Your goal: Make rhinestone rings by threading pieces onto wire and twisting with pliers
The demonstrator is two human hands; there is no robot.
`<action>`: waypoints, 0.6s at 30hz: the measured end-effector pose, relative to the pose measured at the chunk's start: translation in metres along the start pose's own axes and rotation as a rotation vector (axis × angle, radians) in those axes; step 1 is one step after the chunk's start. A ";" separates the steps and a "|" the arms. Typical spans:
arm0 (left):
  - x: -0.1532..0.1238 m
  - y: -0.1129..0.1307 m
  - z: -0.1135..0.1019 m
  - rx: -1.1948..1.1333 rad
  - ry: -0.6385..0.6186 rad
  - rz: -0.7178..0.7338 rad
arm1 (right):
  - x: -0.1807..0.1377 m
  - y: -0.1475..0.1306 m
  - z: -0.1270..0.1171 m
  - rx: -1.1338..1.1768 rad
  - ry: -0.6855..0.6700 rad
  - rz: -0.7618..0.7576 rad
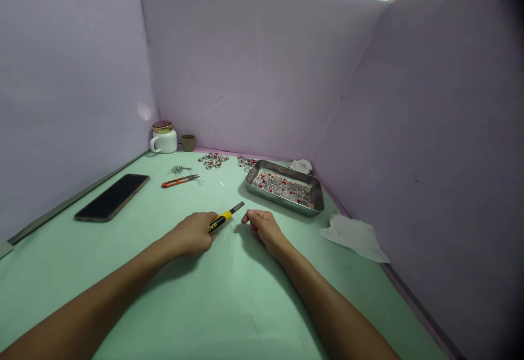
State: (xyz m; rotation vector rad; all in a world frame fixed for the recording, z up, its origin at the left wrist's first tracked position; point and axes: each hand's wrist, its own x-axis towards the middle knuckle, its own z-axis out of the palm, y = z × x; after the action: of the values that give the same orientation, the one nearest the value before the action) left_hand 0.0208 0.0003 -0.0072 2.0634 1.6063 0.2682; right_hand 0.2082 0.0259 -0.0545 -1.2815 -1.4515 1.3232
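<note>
In the head view my left hand (pixel 195 233) is closed around a black and yellow utility knife (pixel 221 222). Its grey metal end points up and to the right, towards my other hand. My right hand (pixel 265 226) is closed in a pinch just right of the knife tip, apart from it. Whatever lies between those fingertips is too small to make out. Beyond the right hand stands a metal tray (pixel 278 200) with many small red and clear beads (pixel 284 187) in it.
Orange thread snips (pixel 177 182) lie left of centre near a pile of thin pins (pixel 179 170). Beaded pieces (pixel 213 160) sit further back. A phone (pixel 112 199), a lidded white mug (pixel 166 141), a small brown cup (pixel 188 142) and white tissue (pixel 354 236) surround the work. Purple panels (pixel 257 65) enclose the table.
</note>
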 end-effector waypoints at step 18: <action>0.000 -0.002 0.002 -0.075 0.013 -0.009 | 0.000 0.000 0.000 -0.008 0.002 -0.003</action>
State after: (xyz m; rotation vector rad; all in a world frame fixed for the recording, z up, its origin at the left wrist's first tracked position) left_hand 0.0201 -0.0001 -0.0093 2.0012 1.5884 0.3342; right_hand 0.2080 0.0256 -0.0544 -1.2854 -1.4587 1.3152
